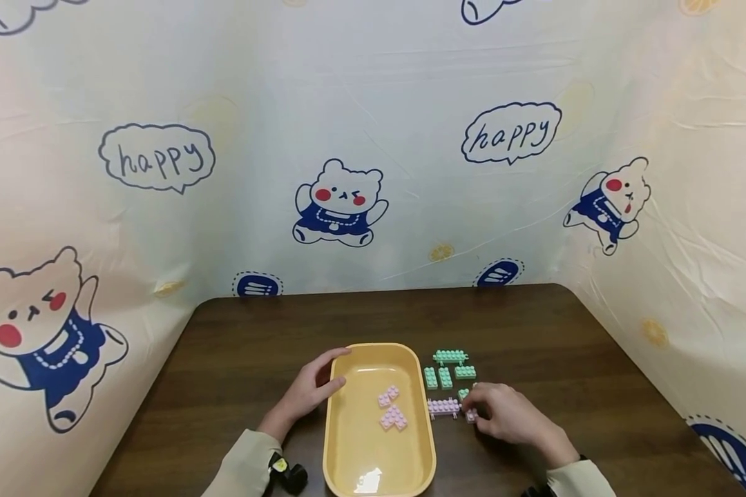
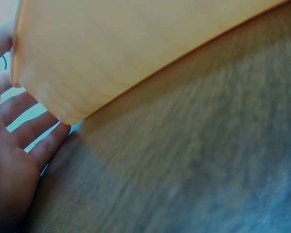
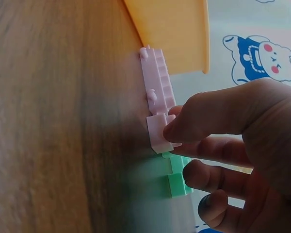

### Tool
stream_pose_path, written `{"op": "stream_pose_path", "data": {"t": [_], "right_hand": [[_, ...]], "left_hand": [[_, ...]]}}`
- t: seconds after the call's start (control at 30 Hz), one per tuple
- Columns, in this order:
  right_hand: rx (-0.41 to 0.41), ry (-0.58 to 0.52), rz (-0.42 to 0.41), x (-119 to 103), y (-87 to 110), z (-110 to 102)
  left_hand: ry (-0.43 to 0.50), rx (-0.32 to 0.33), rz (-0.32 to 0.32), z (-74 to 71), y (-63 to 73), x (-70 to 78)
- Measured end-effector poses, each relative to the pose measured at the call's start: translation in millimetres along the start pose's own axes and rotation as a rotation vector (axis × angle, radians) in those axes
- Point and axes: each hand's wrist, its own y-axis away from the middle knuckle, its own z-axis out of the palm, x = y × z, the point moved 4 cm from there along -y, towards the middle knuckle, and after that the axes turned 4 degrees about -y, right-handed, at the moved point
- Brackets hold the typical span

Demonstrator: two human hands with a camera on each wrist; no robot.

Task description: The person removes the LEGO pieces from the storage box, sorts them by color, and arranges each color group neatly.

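Observation:
My left hand (image 1: 307, 393) grips the left rim of a yellow tray (image 1: 373, 373); in the left wrist view its fingers (image 2: 36, 128) lie against the tray's outer wall. To the right of the tray, my right hand (image 1: 512, 417) pinches a small pink toy brick (image 3: 157, 131) between thumb and forefinger, low over the table. That brick is end to end with a long pink brick (image 1: 444, 407) with side pegs; I cannot tell whether they are joined. A small green brick (image 3: 177, 184) sits close by the right fingers, partly hidden in the head view.
Several pink bricks (image 1: 394, 417) lie inside the tray. Right of the tray, several green bricks (image 1: 445, 377) stand on the brown wooden table (image 1: 273, 331), with a long pegged green brick (image 1: 450, 356) behind them. A patterned curtain (image 1: 410, 124) surrounds the table's back and sides.

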Motion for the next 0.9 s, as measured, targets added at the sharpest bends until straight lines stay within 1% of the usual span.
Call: {"op": "stream_pose_path", "data": {"t": [0.1, 0.2, 0.37, 0.5, 0.6, 0.9], "right_hand": [[0.007, -0.002, -0.012, 0.4, 0.3, 0.7], [0.014, 0.0, -0.021, 0.2, 0.3, 0.6], [0.01, -0.007, -0.021, -0.2, 0.7, 0.7], [0.001, -0.013, -0.02, -0.4, 0.8, 1.6], [-0.004, -0.011, -0.016, 0.0, 0.4, 2.5], [-0.01, -0.027, -0.026, -0.5, -0.4, 2.4]], "left_hand": [[0.016, -0.006, 0.001, -0.8, 0.0, 10.9], [0.011, -0.016, 0.003, -1.3, 0.0, 20.3], [0.021, -0.019, 0.001, -0.8, 0.3, 23.1], [0.026, -0.014, 0.002, 0.7, 0.7, 2.8], [0.013, -0.006, -0.004, 1.4, 0.9, -9.2], [0.038, -0.02, -0.009, -0.3, 1.2, 18.0]]}}
